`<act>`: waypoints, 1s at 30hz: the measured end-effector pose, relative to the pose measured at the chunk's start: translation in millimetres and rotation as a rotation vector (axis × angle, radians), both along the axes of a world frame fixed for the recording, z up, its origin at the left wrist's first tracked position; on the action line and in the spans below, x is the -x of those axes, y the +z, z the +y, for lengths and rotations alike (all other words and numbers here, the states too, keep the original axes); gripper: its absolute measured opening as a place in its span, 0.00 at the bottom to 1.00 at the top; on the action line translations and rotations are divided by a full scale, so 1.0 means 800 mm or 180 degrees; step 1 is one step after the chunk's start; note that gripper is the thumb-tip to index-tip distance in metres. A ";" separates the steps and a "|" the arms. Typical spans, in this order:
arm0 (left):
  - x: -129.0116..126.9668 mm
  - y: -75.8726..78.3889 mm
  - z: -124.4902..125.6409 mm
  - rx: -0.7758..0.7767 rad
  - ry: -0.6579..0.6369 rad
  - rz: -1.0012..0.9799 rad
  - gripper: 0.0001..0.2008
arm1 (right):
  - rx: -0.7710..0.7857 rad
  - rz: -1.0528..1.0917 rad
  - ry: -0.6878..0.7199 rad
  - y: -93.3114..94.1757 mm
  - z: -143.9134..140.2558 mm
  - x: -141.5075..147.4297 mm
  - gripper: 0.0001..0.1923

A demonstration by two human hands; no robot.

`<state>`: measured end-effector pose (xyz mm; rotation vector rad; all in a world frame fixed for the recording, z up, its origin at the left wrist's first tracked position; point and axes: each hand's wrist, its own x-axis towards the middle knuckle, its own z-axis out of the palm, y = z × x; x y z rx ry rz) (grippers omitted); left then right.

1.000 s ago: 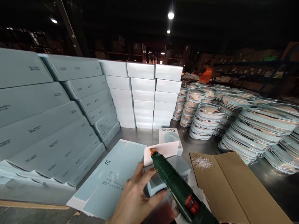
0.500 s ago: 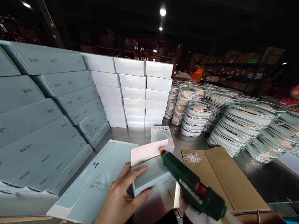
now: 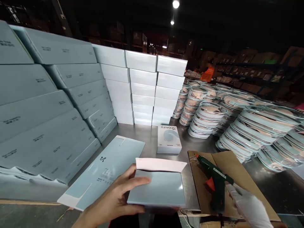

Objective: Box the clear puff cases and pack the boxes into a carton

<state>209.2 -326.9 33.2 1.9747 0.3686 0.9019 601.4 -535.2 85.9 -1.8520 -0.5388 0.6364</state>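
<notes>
Pale-blue box [image 3: 158, 190] in left fingers [image 3: 139, 181], near white carton [image 3: 169, 141] with "beauty" lettering [image 3: 168, 128].

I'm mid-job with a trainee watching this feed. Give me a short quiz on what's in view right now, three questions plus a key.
1. Multiple choice: What does the left grip hold?
A) a clear round container
B) a light blue box
C) a roll of tape

2. True or false: The pale pink flap on that item is tucked fully inside it.

3. Fill in the blank: The green glue gun is at a piece of brown ____, beside the white-gloved right grip.

Key:
1. B
2. False; the flap sticks out from the far edge.
3. cardboard
</notes>
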 end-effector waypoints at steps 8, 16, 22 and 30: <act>-0.004 -0.015 -0.002 -0.0379 0.0047 -0.0078 0.25 | -0.1228 -0.1469 0.2433 -0.001 0.068 0.145 0.54; -0.025 -0.028 -0.012 -0.0539 0.0047 -0.1367 0.30 | -0.1323 -0.2583 0.3056 0.009 0.073 0.151 0.38; -0.007 0.002 -0.007 -0.0836 -0.0032 -0.0068 0.10 | -0.1540 -0.3414 0.3277 0.017 0.090 0.173 0.38; -0.017 -0.022 -0.008 0.0585 0.0905 -0.1226 0.09 | -0.1582 -0.2473 0.1733 -0.042 0.071 0.154 0.41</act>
